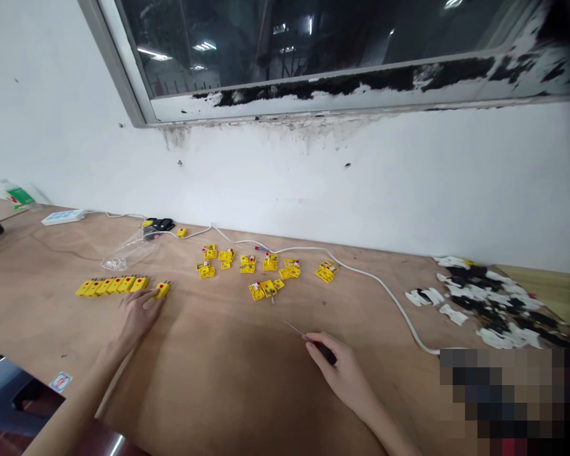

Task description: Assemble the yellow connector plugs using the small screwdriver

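My left hand (140, 314) is at the right end of a row of several closed yellow plugs (109, 285) with metal pins pointing away from me. Its thumb and index finger are closed at a separate yellow plug (162, 289) with a red button; part of the grip is hidden. My right hand (335, 361) is wrapped around the dark handle of a screwdriver (323, 352), its thin shaft pointing up and left above the bare tabletop. Beyond the hands lie several opened yellow plug housings (247, 263), with white and red parts inside. The nearest opened housing (268, 289) has metal pins showing.
A white cable (380, 277) runs along the wall to a power strip (64, 217). Black and white parts (484, 297) are heaped at the right. A clear plastic bag (128, 252), a second screwdriver (260, 249) and a bottle (19, 194) are farther back.
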Motion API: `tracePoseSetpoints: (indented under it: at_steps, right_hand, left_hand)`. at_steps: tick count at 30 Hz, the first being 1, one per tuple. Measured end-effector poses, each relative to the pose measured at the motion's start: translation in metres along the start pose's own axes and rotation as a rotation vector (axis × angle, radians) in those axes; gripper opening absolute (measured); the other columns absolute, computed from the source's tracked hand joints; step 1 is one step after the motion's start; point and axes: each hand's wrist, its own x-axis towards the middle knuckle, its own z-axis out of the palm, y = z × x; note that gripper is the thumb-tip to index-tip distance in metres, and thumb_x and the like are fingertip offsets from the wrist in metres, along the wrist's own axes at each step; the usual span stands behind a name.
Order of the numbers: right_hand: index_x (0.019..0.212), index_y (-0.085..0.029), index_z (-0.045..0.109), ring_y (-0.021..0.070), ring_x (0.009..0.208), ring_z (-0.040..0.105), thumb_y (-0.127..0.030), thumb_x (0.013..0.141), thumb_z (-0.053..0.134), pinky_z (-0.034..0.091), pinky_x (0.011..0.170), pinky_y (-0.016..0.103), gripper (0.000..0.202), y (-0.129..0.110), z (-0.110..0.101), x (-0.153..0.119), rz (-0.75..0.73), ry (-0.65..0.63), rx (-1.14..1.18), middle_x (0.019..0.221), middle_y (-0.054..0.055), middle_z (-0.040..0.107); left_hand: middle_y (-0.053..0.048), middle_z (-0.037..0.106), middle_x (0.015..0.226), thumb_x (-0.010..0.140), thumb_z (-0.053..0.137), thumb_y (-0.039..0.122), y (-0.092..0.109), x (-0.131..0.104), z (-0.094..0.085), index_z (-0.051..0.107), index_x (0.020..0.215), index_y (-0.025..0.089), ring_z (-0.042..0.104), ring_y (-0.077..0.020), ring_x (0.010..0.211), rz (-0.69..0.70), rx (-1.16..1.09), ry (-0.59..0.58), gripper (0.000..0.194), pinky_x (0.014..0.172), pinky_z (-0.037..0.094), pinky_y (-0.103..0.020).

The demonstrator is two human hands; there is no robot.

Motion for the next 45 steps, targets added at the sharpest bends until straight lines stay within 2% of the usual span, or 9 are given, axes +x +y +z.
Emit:
tracePoseSetpoints:
  at_steps: [3, 5, 11, 20, 26, 30, 37, 42, 45]
  right_hand:
    - [0.100, -0.022, 0.071, 0.0234, 0.092, 0.070, -0.041, 0.096, 0.053, 0.055, 0.083, 0.034, 0.027, 0.001, 0.000, 0.000, -0.007, 0.005, -0.013, 0.099, 0.007, 0.074]
    - [0.100, -0.023, 0.071, 0.0232, 0.092, 0.070, -0.042, 0.096, 0.052, 0.055, 0.083, 0.033, 0.027, 0.002, 0.000, -0.001, -0.006, -0.004, -0.017, 0.099, 0.007, 0.074]
    - [0.100, -0.023, 0.071, 0.0224, 0.091, 0.070, -0.042, 0.096, 0.052, 0.054, 0.080, 0.032, 0.027, 0.001, 0.000, -0.001, -0.007, -0.017, -0.017, 0.098, 0.006, 0.074]
    - [0.100, -0.022, 0.070, 0.0217, 0.087, 0.069, -0.040, 0.097, 0.052, 0.053, 0.078, 0.031, 0.026, 0.000, 0.001, -0.001, -0.025, -0.024, -0.024, 0.095, 0.007, 0.073]
    - [0.100, -0.022, 0.069, 0.0211, 0.086, 0.068, -0.039, 0.097, 0.051, 0.052, 0.078, 0.031, 0.025, -0.003, 0.001, -0.002, -0.030, -0.039, -0.035, 0.093, 0.006, 0.072]
    - [0.099, -0.021, 0.069, 0.0209, 0.085, 0.067, -0.037, 0.098, 0.050, 0.052, 0.077, 0.031, 0.025, -0.007, 0.001, -0.002, -0.035, -0.055, -0.038, 0.093, 0.006, 0.072]
    - [0.099, -0.021, 0.068, 0.0217, 0.086, 0.067, -0.034, 0.098, 0.049, 0.051, 0.077, 0.033, 0.024, -0.010, 0.000, -0.003, -0.038, -0.053, -0.037, 0.094, 0.007, 0.071]
    - [0.100, -0.021, 0.068, 0.0211, 0.087, 0.066, -0.032, 0.099, 0.049, 0.051, 0.078, 0.033, 0.022, -0.010, 0.000, -0.004, -0.048, -0.048, -0.041, 0.094, 0.006, 0.070]
    - [0.100, -0.022, 0.068, 0.0210, 0.086, 0.067, -0.031, 0.098, 0.049, 0.051, 0.078, 0.032, 0.021, -0.011, 0.000, -0.004, -0.042, -0.047, -0.038, 0.094, 0.006, 0.070]
  left_hand:
    - [-0.011, 0.069, 0.124, 0.085, 0.054, 0.060, -0.005, 0.005, 0.008, 0.063, 0.129, 0.018, 0.061, -0.0320, 0.118, -0.100, -0.078, 0.014, 0.062, 0.101, 0.048, -0.043]
    - [-0.011, 0.068, 0.126, 0.089, 0.049, 0.059, -0.004, 0.006, 0.007, 0.060, 0.135, 0.020, 0.060, -0.0315, 0.121, -0.062, -0.067, -0.012, 0.060, 0.102, 0.047, -0.044]
    - [-0.011, 0.070, 0.112, 0.098, 0.035, 0.049, 0.003, 0.007, 0.000, 0.066, 0.128, 0.021, 0.065, -0.0298, 0.110, 0.130, 0.063, -0.093, 0.052, 0.099, 0.048, -0.042]
    - [-0.006, 0.069, 0.124, 0.099, 0.040, 0.051, 0.001, -0.001, 0.015, 0.063, 0.133, 0.027, 0.067, -0.0251, 0.107, -0.014, -0.016, -0.025, 0.047, 0.094, 0.051, -0.034]
    - [-0.008, 0.070, 0.123, 0.099, 0.039, 0.044, 0.002, 0.002, 0.004, 0.066, 0.128, 0.025, 0.063, -0.0267, 0.116, 0.086, 0.060, -0.114, 0.044, 0.096, 0.048, -0.038]
    - [-0.009, 0.070, 0.121, 0.097, 0.041, 0.047, 0.000, 0.000, 0.004, 0.064, 0.132, 0.024, 0.064, -0.0282, 0.112, 0.011, 0.067, -0.061, 0.047, 0.095, 0.049, -0.039]
    - [-0.013, 0.073, 0.106, 0.090, 0.047, 0.046, -0.012, 0.015, -0.004, 0.073, 0.119, 0.019, 0.061, -0.0339, 0.107, -0.096, 0.097, -0.044, 0.048, 0.099, 0.045, -0.048]
    - [-0.013, 0.070, 0.100, 0.089, 0.046, 0.052, -0.016, 0.029, -0.003, 0.076, 0.110, 0.022, 0.056, -0.0356, 0.105, -0.154, 0.254, -0.004, 0.048, 0.094, 0.044, -0.049]
    - [-0.008, 0.069, 0.096, 0.089, 0.042, 0.056, -0.023, 0.037, 0.001, 0.075, 0.107, 0.026, 0.056, -0.0344, 0.102, -0.153, 0.355, -0.040, 0.048, 0.089, 0.046, -0.049]
